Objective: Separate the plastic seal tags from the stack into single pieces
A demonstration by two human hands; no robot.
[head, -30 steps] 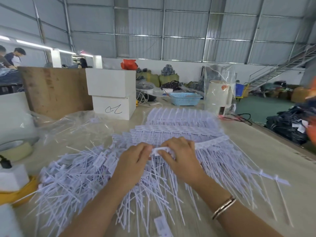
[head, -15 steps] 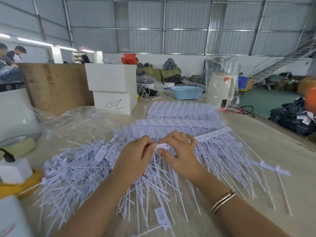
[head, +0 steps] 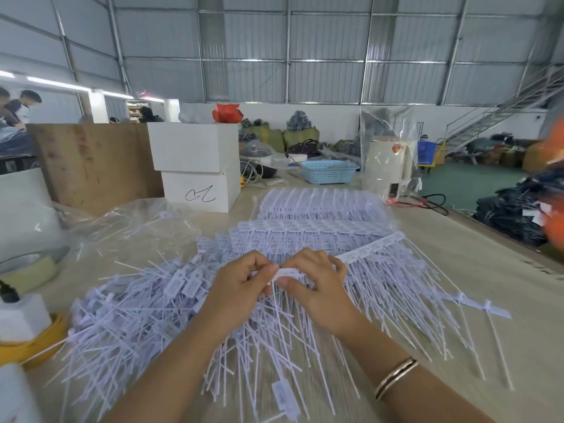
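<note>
We had both hands pinching the tag strip (head: 370, 248): left hand (head: 241, 288) on the end tag, right hand (head: 314, 282) beside it. Mid-snap, we judged; next, twist it free.

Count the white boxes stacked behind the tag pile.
2: the upper white box sits on the lower white box, which has a scribble on its front. More may be hidden behind.

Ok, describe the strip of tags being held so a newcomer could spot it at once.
Start at the table covered in white seal tags. At its middle, the left hand and right hand pinch one end of a strip. Unlike the loose pile to the left, its heads are still joined in a row running up-right.
</note>
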